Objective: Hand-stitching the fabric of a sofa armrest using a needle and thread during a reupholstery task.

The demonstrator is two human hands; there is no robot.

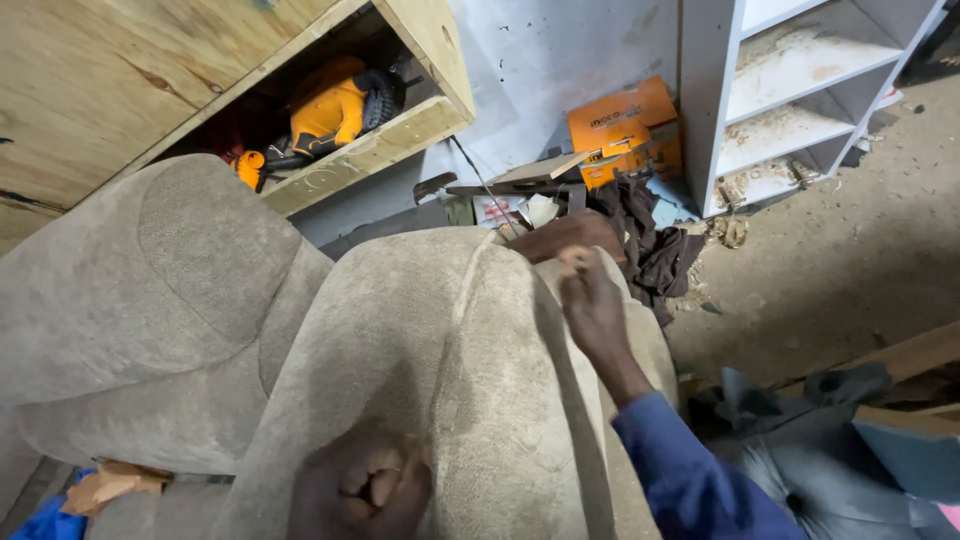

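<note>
Left hand (365, 488), at 6 o'clock: grip pressed into a fist on the beige upholstered cushion (450, 370), pinching its fabric. Right hand (590, 300), toward 1 o'clock, blue sleeve (690, 470): fingers pressed together at the cushion's far edge; what they pinch, cannot tell. Second cushion (150, 300) at 9 o'clock. Beyond: orange power tool (335, 105) in a plywood shelf (400, 130) at 11 o'clock, orange box (625, 125) and white shelving (800, 90) at 1 o'clock.

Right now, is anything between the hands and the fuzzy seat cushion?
Nothing visible. The left hand is fisted on the beige cushion near its lower end, and the right hand pinches at its top edge, both touching the fabric directly.
</note>
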